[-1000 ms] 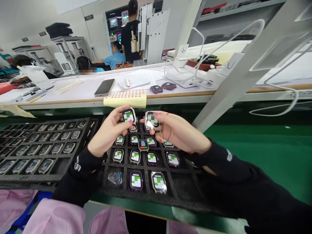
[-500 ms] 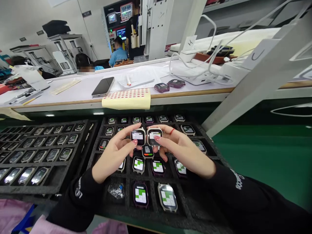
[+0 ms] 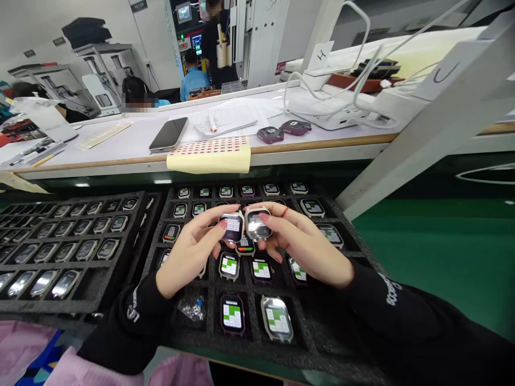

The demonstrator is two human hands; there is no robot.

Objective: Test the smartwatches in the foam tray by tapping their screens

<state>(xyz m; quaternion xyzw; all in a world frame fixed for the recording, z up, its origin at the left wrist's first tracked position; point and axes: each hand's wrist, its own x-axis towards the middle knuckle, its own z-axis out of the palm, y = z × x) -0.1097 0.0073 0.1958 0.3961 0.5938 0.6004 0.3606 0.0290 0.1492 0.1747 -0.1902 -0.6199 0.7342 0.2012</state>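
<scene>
My left hand (image 3: 189, 257) pinches a purple-edged smartwatch body (image 3: 232, 226), thumb resting on its screen. My right hand (image 3: 306, 247) grips a light-coloured smartwatch body (image 3: 257, 223) right beside it, thumb on its glass. Both watches hover side by side just above a black foam tray (image 3: 209, 300) whose pockets hold several watch bodies with lit green-and-white screens (image 3: 232, 315). One watch with a red-and-green screen (image 3: 244, 247) lies directly under my fingers. A crumpled clear film (image 3: 191, 308) sits in a near pocket.
A second foam tray (image 3: 92, 279) of dark-screened watches lies to the left on the green belt (image 3: 438, 257). Behind is a white bench with a phone (image 3: 168, 134), a red-dot sticker sheet (image 3: 211, 153), two loose watches (image 3: 270, 134) and cables. Other people sit and stand beyond.
Both hands lowered from in front of me toward the tray and drew the two watches together. The watch screens changed from green-and-white blocks to dimmer displays.
</scene>
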